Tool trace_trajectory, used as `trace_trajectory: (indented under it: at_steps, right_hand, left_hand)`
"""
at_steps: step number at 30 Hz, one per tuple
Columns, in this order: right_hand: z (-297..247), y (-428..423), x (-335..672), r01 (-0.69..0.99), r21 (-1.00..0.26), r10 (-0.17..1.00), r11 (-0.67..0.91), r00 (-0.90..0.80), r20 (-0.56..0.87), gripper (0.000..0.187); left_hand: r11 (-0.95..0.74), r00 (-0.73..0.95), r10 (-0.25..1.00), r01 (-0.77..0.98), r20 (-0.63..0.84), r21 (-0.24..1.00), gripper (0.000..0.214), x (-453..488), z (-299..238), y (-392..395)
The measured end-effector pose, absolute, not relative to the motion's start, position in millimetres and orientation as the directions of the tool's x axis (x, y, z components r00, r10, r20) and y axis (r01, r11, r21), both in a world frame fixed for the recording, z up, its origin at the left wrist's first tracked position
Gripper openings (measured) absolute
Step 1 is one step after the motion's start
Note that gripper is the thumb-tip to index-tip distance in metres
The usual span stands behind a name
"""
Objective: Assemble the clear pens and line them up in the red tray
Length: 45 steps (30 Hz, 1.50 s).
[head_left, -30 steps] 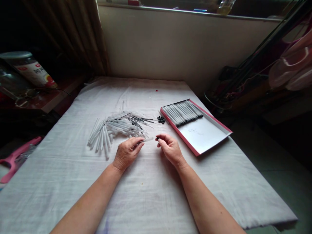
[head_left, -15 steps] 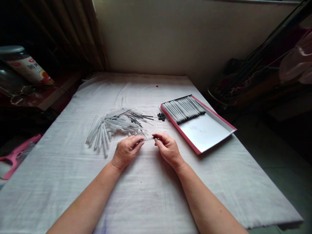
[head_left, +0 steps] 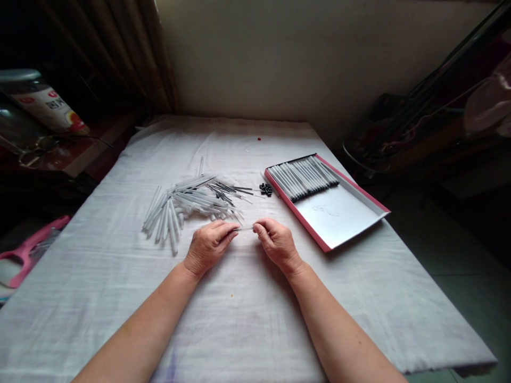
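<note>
Pinching a slim translucent tube (head_left: 246,229) at opposite ends, the left hand (head_left: 209,244) and right hand (head_left: 278,247) hold it over the cloth-covered counter (head_left: 231,330), fingers narrow. Capping seems the step in hand, though the right hand's fingers hide that end; the next move probably calls for a straight, firm push.

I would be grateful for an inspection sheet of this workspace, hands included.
Surface: pale cloth, creased, purplish mark on the near side.
Things: loose clear tubes and dark rods; black caps beside a red-edged tray holding black-ended tubes.
Clutter: small red bit toward the far edge.
Hands: left hand and right hand pinch a slim tube between them.
Cables: thin dark strand at left, perhaps a cable.
Surroundings: jar and curtain at left.
</note>
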State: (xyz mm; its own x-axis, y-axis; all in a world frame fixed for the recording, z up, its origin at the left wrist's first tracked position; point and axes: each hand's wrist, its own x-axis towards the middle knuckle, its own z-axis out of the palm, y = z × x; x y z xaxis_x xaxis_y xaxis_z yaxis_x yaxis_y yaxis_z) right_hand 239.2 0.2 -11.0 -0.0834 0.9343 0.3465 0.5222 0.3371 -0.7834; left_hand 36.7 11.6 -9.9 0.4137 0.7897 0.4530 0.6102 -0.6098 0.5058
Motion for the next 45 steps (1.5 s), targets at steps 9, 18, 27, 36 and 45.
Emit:
trace_trajectory:
  at_steps: [9, 18, 27, 36, 45]
  right_hand:
    - [-7.1, -0.8, 242.4, 0.53, -0.817, 0.972, 0.229, -0.087, 0.217, 0.034]
    - [-8.7, -0.2, 242.8, 0.448, -0.854, 0.964, 0.266, -0.11, 0.243, 0.02]
    - [-12.7, 0.2, 244.3, 0.329, -0.916, 0.973, 0.229, -0.091, 0.21, 0.02]
    - [-6.0, 9.3, 259.3, 0.158, -0.977, 0.987, 0.14, 0.063, 0.151, 0.026]
    - [-8.2, 10.2, 266.2, 0.247, -0.965, 0.992, 0.085, 0.068, 0.105, 0.037]
  left_hand:
    - [-0.606, 0.42, 0.793, 0.609, 0.441, 0.511, 0.02, 37.4, -8.3, 10.8]
    - [-0.583, 0.406, 0.811, 0.609, 0.421, 0.538, 0.02, 36.1, -10.7, 11.2]
    - [-0.575, 0.405, 0.817, 0.615, 0.41, 0.539, 0.02, 37.5, -8.3, 10.8]
    - [-0.526, 0.316, 0.844, 0.648, 0.434, 0.551, 0.024, 26.9, -8.0, 15.0]
    - [-0.534, 0.285, 0.836, 0.621, 0.47, 0.574, 0.019, 24.1, -11.0, 18.0]
